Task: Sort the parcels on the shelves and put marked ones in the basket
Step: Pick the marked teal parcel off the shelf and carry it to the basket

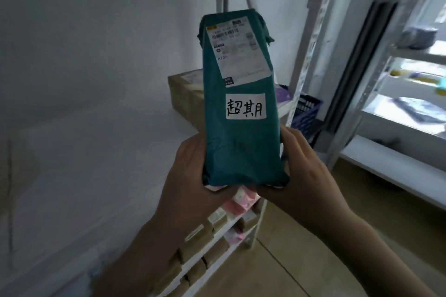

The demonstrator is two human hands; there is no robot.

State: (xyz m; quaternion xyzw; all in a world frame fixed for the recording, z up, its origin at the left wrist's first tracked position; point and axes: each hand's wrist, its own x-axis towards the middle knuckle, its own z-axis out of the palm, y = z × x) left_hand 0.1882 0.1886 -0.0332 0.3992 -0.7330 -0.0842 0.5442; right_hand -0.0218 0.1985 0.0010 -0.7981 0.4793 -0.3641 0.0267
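I hold a teal green parcel point(237, 142) upright in front of me, in the middle of the view. It carries a white shipping label point(239, 53) near its top and a white sticker with handwritten characters point(245, 109) below that. My left hand point(190, 176) grips its lower left side. My right hand point(306, 169) grips its lower right side and bottom edge. A dark blue basket point(306, 113) shows behind the parcel to the right, partly hidden by a shelf post.
A brown cardboard box point(185, 96) stands on the white shelf point(84, 152) behind the parcel. Lower shelves point(217, 236) hold several brown and pink parcels. Another shelf rack point(398, 108) with parcels stands at the right, over a wooden floor point(301, 248).
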